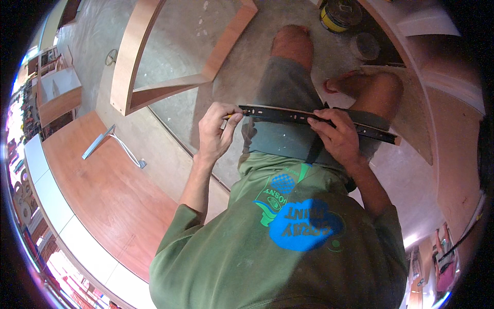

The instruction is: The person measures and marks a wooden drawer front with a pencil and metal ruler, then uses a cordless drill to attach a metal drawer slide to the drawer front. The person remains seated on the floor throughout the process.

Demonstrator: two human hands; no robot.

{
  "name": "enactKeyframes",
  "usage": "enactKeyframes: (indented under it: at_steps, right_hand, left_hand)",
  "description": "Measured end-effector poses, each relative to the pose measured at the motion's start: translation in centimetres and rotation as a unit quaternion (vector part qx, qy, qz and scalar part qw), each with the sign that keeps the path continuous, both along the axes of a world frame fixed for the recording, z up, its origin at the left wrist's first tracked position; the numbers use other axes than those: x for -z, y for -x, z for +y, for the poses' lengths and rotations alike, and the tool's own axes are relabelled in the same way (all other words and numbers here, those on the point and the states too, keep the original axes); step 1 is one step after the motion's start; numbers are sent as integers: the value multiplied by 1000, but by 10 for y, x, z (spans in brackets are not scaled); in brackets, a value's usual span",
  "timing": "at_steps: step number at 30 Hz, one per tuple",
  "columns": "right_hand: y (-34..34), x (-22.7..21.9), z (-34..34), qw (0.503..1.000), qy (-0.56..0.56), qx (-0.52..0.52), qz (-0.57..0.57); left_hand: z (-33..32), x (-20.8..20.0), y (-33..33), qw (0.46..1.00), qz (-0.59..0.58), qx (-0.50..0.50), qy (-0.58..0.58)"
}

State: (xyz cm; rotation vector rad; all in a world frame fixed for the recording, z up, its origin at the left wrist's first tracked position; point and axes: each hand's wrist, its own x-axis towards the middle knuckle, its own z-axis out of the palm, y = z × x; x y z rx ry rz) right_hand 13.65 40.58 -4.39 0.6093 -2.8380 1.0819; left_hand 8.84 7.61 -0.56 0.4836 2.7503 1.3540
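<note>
Over the lap [278, 138], black rail [280, 114] slanting left to right, right grip [339, 135] pinching it, left grip [218, 129] pinching yellow stick [228, 117].

I see bare floor [180, 116] open to pass at nine o'clock from the left hand [218, 131], but a wooden frame [164, 90] blocks ten to eleven. From the right hand [338, 135], knees [292, 44] bar eleven and two, a foot [343, 83] twelve.

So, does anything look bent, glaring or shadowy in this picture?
Head view: the fisheye lens curves the long reddish-brown wooden panel, and the corners go black; glare whites out patches along the lower-left rim; shadow darkens part of the olive-green printed shirt; the slotted black metal rail looks fairly sharp.
</note>
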Motion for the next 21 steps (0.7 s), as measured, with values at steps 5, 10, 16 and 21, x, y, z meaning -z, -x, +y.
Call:
enactKeyframes:
  at_steps: [5,10,16,21]
  right_hand:
    - [1,-1,0,1000,8,-2,-6]
    - [1,-2,0,1000,17,6,-9]
    - [1,-5,-2,1000,12,4,-8]
    - [3,-5,-1,1000,24,1,-4]
  left_hand:
    - [-2,3,-2,1000,6,-19,-12]
    - [-20,2,-1,993,-95,-62,-39]
    - [-12,-20,10,990,-65,-7,128]
    - [-6,-9,24,985,-35,151,73]
